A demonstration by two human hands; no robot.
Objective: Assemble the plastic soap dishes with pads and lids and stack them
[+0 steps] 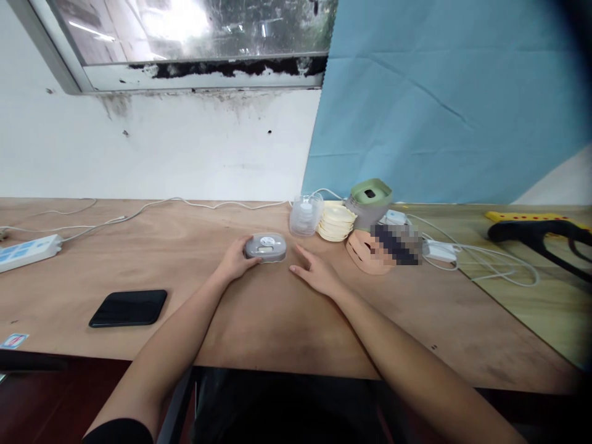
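Grey lidded container, long axis left–right: left hand nearer, thumb and fingers clasping its left end; right hand apart, rightward, fingers spread.

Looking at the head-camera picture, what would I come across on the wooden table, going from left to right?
White power strip with blue sockets → black rectangular phone → left hand → small rounded grey container → right hand → tall green-lidded container → white rectangular adapter.
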